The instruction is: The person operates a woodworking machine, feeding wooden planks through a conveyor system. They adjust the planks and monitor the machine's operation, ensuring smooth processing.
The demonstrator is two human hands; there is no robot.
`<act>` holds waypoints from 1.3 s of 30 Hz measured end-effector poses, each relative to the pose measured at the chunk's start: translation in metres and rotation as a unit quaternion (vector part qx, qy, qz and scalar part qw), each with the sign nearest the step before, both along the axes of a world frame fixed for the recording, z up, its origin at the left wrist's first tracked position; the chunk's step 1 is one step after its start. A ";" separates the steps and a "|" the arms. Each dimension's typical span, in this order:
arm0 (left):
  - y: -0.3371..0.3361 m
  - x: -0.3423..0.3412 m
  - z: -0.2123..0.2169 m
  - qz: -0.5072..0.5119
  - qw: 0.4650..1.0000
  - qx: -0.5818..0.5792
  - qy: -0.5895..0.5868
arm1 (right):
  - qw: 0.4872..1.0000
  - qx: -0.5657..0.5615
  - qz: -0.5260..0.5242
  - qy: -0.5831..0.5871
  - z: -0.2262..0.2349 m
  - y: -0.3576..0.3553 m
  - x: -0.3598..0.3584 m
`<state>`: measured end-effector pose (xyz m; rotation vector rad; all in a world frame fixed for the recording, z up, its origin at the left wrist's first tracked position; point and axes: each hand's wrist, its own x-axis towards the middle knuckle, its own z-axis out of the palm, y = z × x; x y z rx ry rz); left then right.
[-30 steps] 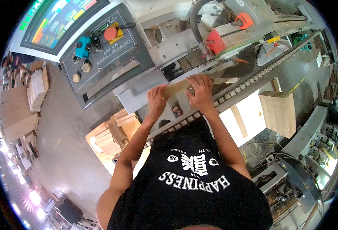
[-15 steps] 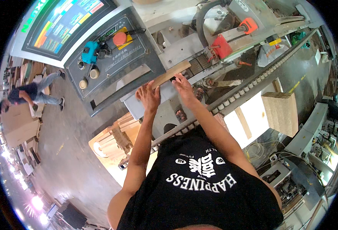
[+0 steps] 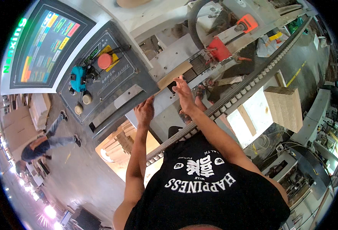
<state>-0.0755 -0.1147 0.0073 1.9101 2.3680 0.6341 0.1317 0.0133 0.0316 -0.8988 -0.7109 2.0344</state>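
A narrow light-wood strip (image 3: 175,76) lies aslant on the machine's metal bed, beside the dark track pads. The corner of the black control panel (image 3: 111,82) hides its near left end. At the panel's lower edge is my left hand (image 3: 144,112), its fingertips partly covered by the panel, so its grip cannot be made out. My right hand (image 3: 185,96) hovers just right of the strip, fingers apart and holding nothing. Whether its fingertips touch the strip is unclear.
A roller rail (image 3: 249,85) crosses between me and the machine. Wooden pieces (image 3: 119,140) are stacked at lower left, and a thick board stack (image 3: 284,107) stands at right. A red block (image 3: 219,49) sits on the machine. A person (image 3: 42,147) walks at far left.
My left hand has drawn back toward the panel's lower edge, away from the strip's visible part. My right hand's fingers have spread beside the strip. The view has shifted, and the person at left has moved.
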 end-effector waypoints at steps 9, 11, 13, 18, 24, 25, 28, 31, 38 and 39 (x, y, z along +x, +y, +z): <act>0.059 0.043 0.017 -0.028 0.999 0.022 -0.013 | 0.996 0.053 -0.040 -0.058 -0.001 0.046 0.036; 0.071 0.051 0.021 -0.039 0.997 0.060 -0.001 | 0.995 0.057 -0.039 -0.071 -0.001 0.055 0.044; 0.078 0.059 0.017 -0.030 0.998 0.043 -0.016 | 0.995 0.063 -0.045 -0.068 0.003 0.060 0.048; 0.106 0.079 0.006 -0.043 0.997 0.049 -0.036 | 0.987 0.113 -0.048 -0.105 -0.012 0.074 0.064; 0.148 0.119 0.008 -0.035 0.996 0.085 -0.016 | 0.915 0.257 -0.105 -0.291 0.001 0.026 0.109; 0.159 0.127 0.011 -0.035 0.995 0.095 -0.027 | 0.886 0.272 -0.135 -0.349 0.006 0.020 0.124; 0.174 0.133 0.006 -0.043 0.992 0.102 -0.067 | 0.802 0.332 -0.219 -0.446 -0.008 0.007 0.191; 0.189 0.134 0.008 -0.064 0.989 0.117 -0.063 | 0.766 0.300 -0.263 -0.505 -0.030 -0.005 0.278; 0.148 0.129 0.010 -0.115 0.979 0.138 -0.098 | 0.553 0.140 0.152 -0.807 -0.138 -0.102 0.470; 0.129 0.128 0.010 -0.110 0.979 0.127 -0.119 | 0.612 0.163 0.126 -0.764 -0.141 -0.112 0.469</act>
